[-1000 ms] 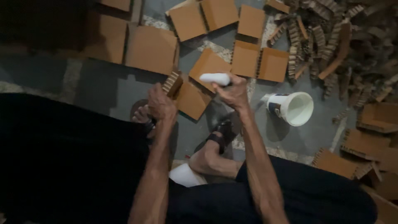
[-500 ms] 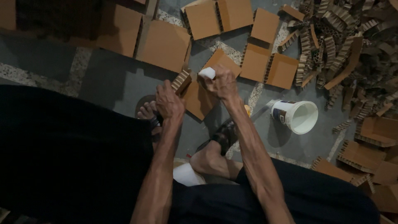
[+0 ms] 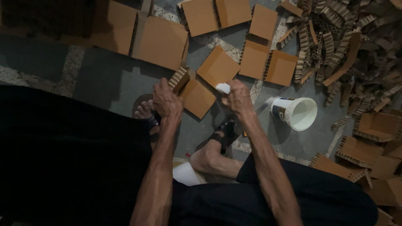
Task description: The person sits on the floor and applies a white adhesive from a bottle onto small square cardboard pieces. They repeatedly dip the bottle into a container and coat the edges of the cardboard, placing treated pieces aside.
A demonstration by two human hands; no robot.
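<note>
Both hands grip: left hand (image 3: 166,99) on a cardboard piece (image 3: 179,78), right hand (image 3: 238,97) apparently around a white object (image 3: 223,88).

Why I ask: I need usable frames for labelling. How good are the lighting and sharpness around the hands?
Head view: dim overall, the lower left nearly black; left hand and right hand are lit well enough to make out, with slightly soft edges; the white object in the right hand is brightest; white bucket shows no glare.

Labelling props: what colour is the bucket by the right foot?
White bucket, with a darker printed patch on its side; clearest in the head view.
</note>
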